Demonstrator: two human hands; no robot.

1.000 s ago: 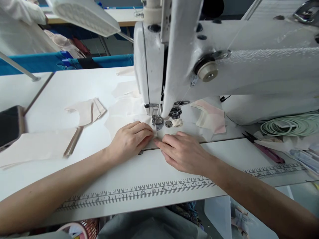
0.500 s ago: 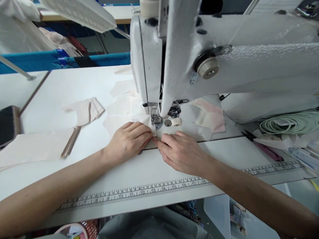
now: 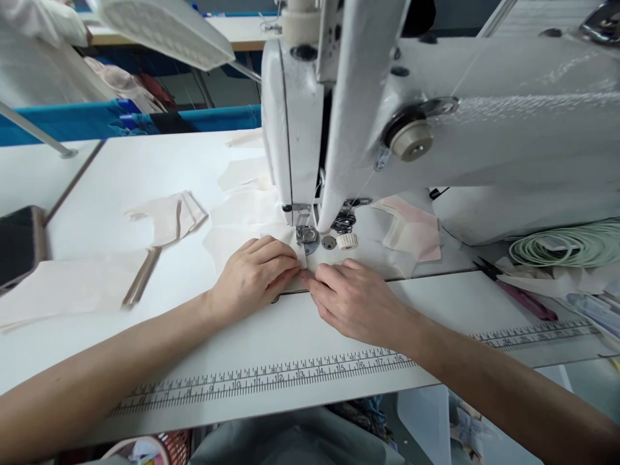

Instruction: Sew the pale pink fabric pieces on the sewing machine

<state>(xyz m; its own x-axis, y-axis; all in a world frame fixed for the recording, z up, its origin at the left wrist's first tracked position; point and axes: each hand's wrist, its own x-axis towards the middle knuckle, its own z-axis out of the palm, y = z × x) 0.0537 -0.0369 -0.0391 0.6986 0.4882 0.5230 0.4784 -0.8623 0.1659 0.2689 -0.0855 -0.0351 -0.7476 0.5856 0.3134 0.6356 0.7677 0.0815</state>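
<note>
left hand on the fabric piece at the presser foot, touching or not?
Touching. The head view shows the left hand lying flat on the pale fabric piece, fingertips pressing its edge just before the presser foot.

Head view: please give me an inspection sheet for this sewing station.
Surface: white table with a printed ruler along its front edge.
Job's things: pale fabric piece lying flat at the presser foot of the sewing machine.
Clutter: cut pieces, pink pieces, snips, coiled green cord, dark phone.
Grippers: left hand and right hand both press on the fabric, fingertips meeting.
Cables: nothing seen.
Surroundings: lamp head, blue bins behind.
</note>
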